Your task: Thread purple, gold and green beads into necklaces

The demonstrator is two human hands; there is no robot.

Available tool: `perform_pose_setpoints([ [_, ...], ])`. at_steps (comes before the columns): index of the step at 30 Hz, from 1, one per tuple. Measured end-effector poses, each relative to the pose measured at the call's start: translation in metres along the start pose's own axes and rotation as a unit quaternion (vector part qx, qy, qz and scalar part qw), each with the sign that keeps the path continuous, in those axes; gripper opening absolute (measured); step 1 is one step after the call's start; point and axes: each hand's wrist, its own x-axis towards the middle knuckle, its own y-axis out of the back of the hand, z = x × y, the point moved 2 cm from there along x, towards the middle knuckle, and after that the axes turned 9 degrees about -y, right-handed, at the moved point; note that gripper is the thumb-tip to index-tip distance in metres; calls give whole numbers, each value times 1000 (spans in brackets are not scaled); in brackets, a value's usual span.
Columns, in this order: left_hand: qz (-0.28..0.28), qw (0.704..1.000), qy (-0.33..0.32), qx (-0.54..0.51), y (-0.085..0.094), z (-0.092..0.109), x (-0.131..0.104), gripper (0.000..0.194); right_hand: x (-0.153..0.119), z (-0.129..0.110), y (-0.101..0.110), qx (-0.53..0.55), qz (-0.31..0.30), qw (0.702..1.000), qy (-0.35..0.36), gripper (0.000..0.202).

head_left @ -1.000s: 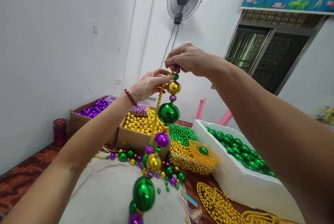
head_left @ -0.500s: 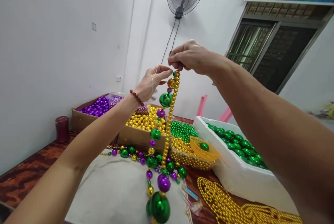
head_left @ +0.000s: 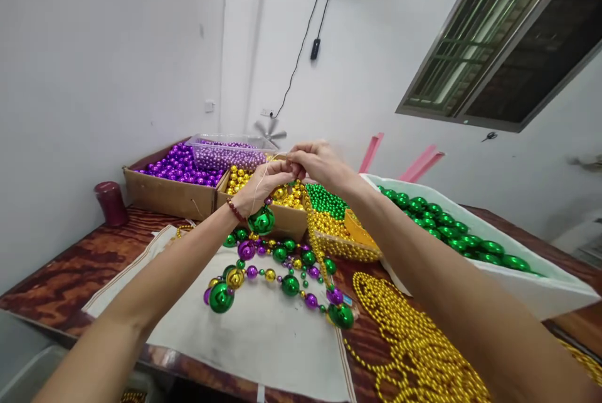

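Observation:
My left hand (head_left: pixel 267 182) and my right hand (head_left: pixel 316 162) meet fingertip to fingertip above the table, both closed on the upper end of a bead strand. A thin pale thread loops over my left hand. From my fingers the strand of green, purple and gold beads (head_left: pixel 290 285) hangs down and its lower part lies on the white cloth (head_left: pixel 244 340). A run of small gold beads (head_left: pixel 314 227) drops from my right hand. The exact grip of the fingertips is too small to tell.
Behind stand boxes of purple beads (head_left: pixel 176 162) and gold beads, a clear tub (head_left: pixel 230 155), and a basket (head_left: pixel 345 246) of gold beads. A white foam box (head_left: pixel 531 284) holds green beads at right. Gold chains (head_left: pixel 423 340) lie before it. A dark red cup (head_left: pixel 111 202) stands left.
Both hands have come down with the strand, whose lower beads now rest on the cloth. The view has tilted downward, and the fan has left it.

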Motion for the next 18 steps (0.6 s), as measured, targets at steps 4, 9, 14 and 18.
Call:
perform_pose_setpoints([
  [4,-19,994,110,14,6,-27,-34,19,-9,49,-22,47,-59,994,-73,31],
  [9,-16,977,212,-8,13,-66,-74,16,-21,107,-52,110,-87,981,-137,30],
  [14,39,955,294,28,22,-99,-110,17,-32,161,-75,244,-65,936,-244,22],
  [18,82,934,347,36,26,-113,-126,15,-40,198,-88,358,-13,873,-332,20],
])
